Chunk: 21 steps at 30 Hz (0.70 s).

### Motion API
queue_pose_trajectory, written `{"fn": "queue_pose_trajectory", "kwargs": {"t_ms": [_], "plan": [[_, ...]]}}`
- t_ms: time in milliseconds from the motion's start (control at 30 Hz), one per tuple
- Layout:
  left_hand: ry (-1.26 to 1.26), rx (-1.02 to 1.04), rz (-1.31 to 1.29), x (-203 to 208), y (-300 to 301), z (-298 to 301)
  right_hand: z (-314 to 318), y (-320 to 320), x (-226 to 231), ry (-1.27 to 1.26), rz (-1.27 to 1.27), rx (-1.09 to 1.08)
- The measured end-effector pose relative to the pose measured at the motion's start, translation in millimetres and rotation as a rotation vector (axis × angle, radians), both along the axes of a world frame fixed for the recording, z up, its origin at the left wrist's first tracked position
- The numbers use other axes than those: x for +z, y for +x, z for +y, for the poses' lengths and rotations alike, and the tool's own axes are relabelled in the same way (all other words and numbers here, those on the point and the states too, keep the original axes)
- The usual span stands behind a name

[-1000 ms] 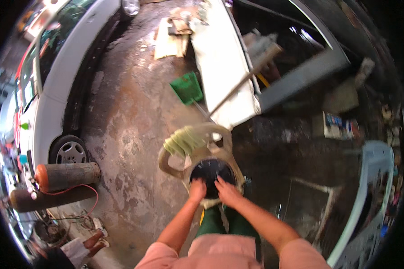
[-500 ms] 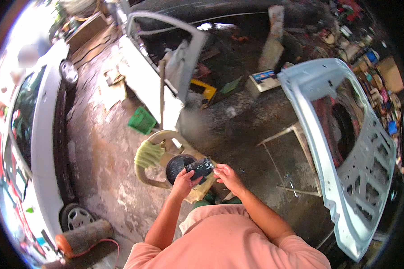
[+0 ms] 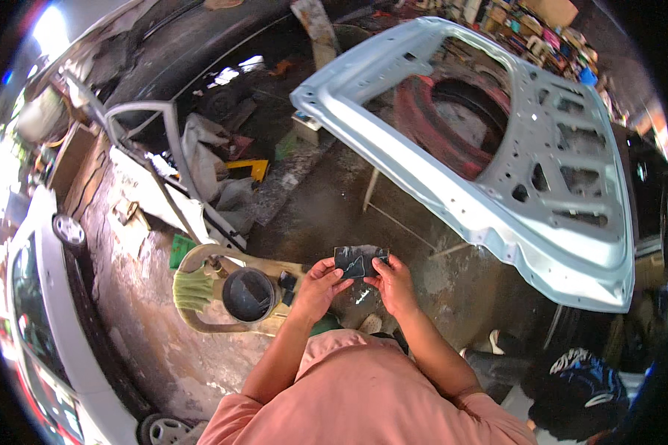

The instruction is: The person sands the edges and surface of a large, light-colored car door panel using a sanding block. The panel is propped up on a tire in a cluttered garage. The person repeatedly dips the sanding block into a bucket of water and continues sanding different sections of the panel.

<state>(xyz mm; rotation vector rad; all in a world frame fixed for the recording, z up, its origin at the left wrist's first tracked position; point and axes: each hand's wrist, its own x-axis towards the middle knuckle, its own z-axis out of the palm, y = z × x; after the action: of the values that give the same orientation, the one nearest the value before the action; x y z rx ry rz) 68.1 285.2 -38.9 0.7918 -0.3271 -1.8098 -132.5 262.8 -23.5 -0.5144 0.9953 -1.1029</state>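
A small black sheet (image 3: 361, 261), which looks like sandpaper with pale streaks on it, is stretched between my two hands in front of my torso. Its left edge is pinched by the thumb and fingers of my left hand (image 3: 321, 288). My right hand (image 3: 392, 285) grips the right edge, thumb on top. To the left stands a beige plastic chair (image 3: 226, 326). On its seat sits a round black bowl (image 3: 249, 294), with a dark piece lying inside. Small dark blocks (image 3: 287, 285) rest beside the bowl, and a yellow-green cloth (image 3: 194, 289) hangs over the chair.
A pale blue car tailgate (image 3: 453, 208) lies on a metal stand (image 3: 401, 222) at the right. Far left is a silver car (image 3: 56, 319). A loose car door frame (image 3: 178, 156) and a green basket (image 3: 180, 251) are beyond the chair. Another person's dark-haired head (image 3: 583, 393) shows lower right.
My view has turned right toward the tailgate. My hands have moved away from the bowl and now hold the black sheet between them. A person has come into view at lower right.
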Motion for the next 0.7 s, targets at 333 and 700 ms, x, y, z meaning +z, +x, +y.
{"fn": "queue_pose_trajectory", "kwargs": {"t_ms": [333,700], "plan": [[-0.55,-0.272,-1.29,12.4,-106.7,-0.9,45.1,-100.1,-2.5,-0.505,1.012,0.083],[-0.434,0.063,-1.066,7.8,-136.2,9.1,49.3,-123.1,-9.1,-0.255,0.549,0.02]]}}
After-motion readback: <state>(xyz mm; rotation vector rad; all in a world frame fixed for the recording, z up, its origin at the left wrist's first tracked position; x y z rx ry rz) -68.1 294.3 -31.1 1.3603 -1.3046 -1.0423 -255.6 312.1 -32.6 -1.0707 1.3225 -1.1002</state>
